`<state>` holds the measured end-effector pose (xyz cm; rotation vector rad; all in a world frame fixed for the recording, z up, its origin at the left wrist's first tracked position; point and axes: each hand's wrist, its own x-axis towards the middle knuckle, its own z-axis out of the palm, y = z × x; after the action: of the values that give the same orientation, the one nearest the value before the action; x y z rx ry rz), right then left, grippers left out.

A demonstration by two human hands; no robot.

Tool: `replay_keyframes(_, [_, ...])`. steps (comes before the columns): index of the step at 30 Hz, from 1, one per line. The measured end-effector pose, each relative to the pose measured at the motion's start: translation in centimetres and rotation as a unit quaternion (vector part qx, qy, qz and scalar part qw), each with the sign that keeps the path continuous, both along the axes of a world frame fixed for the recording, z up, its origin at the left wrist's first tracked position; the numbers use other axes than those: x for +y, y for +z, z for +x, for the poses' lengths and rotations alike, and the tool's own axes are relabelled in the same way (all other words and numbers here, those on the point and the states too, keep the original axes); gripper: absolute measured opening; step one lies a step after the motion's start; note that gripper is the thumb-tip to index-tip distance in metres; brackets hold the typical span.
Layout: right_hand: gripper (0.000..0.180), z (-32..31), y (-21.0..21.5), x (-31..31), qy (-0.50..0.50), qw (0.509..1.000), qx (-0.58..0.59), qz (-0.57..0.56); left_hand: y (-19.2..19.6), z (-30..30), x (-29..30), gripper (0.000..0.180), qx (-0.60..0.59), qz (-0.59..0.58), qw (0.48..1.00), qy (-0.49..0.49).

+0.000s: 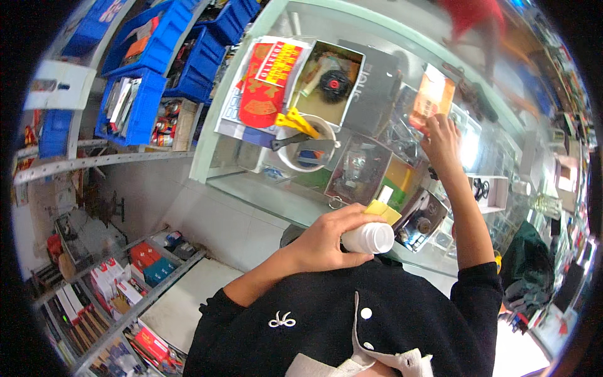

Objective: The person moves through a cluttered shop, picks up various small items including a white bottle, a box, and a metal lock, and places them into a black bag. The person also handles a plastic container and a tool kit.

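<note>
- The left hand (330,239) is curled tight around a white plastic bottle (370,238), held close to the chest above the edge of the glass counter (264,195); a yellow packet (383,210) shows just behind the bottle.
- The right hand (441,141) reaches far out over the counter, fingers pinching the lower edge of an orange packet (433,97).
- The two hands are well apart; a white bowl (308,147) with yellow tools sits left of the right hand.
</note>
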<state>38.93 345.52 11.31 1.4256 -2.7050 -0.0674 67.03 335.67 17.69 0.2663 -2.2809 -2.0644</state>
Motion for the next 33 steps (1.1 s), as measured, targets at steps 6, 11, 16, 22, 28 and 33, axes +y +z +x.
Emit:
replay_keyframes(6, [0.019,-1.5,4.7,2.2,0.023,0.981,0.03,-0.191,1.8,4.4,-1.4,0.051,0.013,-0.026,0.996,0.081])
replay_keyframes(11, [0.015,-4.1,13.3,5.4,-0.029,0.894,-0.255,-0.367,3.2,8.9,-3.2,0.053,0.06,-0.029,0.956,0.286])
replay_keyframes(16, [0.022,-1.5,17.9,1.3,0.109,0.871,-0.244,-0.412,3.4,11.3,-7.0,0.063,0.128,-0.007,0.855,0.503])
replay_keyframes(22, [0.039,2.7,16.2,-14.7,0.257,0.852,-0.344,-0.301,1.4,12.8,-15.8,0.061,0.202,-0.025,0.831,0.518])
replay_keyframes(28, [0.027,6.5,5.5,-27.9,0.089,0.822,-0.548,-0.125,-1.0,15.6,-23.4,0.058,0.15,0.056,0.849,0.503])
replay_keyframes(33, [0.019,5.4,0.7,-29.9,0.072,0.968,-0.233,-0.062,-2.6,16.2,-27.4,0.06,0.083,0.072,0.884,0.455])
